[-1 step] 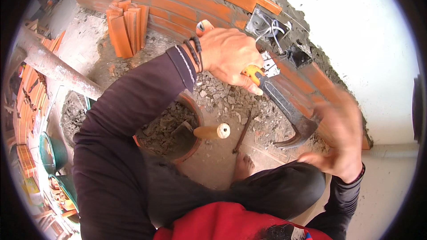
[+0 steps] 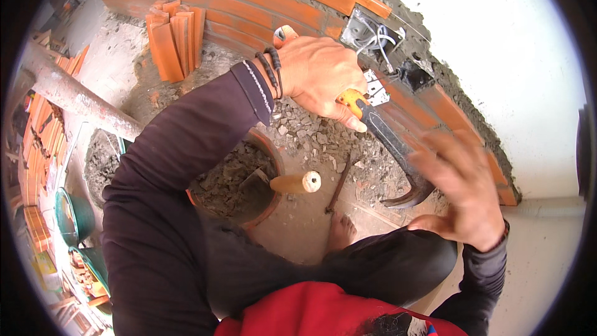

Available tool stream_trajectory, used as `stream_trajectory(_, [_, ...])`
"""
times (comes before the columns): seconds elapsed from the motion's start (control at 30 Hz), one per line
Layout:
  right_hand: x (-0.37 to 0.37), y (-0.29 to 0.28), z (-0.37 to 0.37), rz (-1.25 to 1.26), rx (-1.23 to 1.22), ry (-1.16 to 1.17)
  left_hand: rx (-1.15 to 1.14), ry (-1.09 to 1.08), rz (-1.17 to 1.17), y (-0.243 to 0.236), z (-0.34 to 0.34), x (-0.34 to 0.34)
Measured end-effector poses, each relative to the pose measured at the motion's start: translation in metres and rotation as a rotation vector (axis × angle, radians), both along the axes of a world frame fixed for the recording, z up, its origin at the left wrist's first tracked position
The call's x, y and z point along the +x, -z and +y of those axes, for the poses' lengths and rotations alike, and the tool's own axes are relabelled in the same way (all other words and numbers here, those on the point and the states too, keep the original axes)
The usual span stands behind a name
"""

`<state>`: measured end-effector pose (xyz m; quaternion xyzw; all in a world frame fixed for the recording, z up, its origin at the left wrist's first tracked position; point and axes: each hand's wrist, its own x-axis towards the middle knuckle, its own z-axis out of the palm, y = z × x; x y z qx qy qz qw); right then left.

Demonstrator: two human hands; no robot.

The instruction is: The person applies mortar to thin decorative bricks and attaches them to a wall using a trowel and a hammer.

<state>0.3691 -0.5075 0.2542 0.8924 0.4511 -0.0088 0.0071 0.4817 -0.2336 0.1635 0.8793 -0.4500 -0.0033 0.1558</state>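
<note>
My left hand (image 2: 323, 78) is closed around the yellow-and-black handle of a claw hammer (image 2: 390, 137). The hammer slants down to the right, its curved claw above the rubble. Close beside the hammer head is my right hand (image 2: 463, 193), blurred by motion, fingers apart and nothing in it; I cannot tell whether its fingertips touch the hammer. Behind both hands runs a low wall faced with thin orange bricks (image 2: 457, 115). A metal electrical box (image 2: 360, 28) with loose white wires is set in it, and a white mounting plate (image 2: 377, 91) shows beside my left hand.
A mortar bucket (image 2: 273, 149) holds a trowel (image 2: 292, 183) with a wooden handle. A rusty metal bar (image 2: 341, 185) lies by my foot, near broken rubble (image 2: 311, 134). Orange brick slips (image 2: 177, 43) stand stacked at the far left. A pole (image 2: 81, 93) and green buckets (image 2: 74, 214) are left.
My right hand has shifted a little to the left, its fingers now over the hammer's striking end. My left hand keeps its grip on the hammer, nearly unmoved.
</note>
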Motion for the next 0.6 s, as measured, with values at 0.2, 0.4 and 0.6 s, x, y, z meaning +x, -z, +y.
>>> stream_trajectory(0.2, [0.016,0.037,-0.014,0.134,0.142,0.025,-0.106,0.134,-0.016,-0.015,0.000,0.026])
stream_trajectory(0.4, [0.017,0.066,-0.029,0.182,0.498,0.135,-0.614,-0.596,-0.717,-0.004,0.060,0.098])
stream_trajectory(0.6, [0.032,0.072,-0.025,0.113,0.533,0.130,-0.450,-0.499,-0.830,0.023,0.064,0.100])
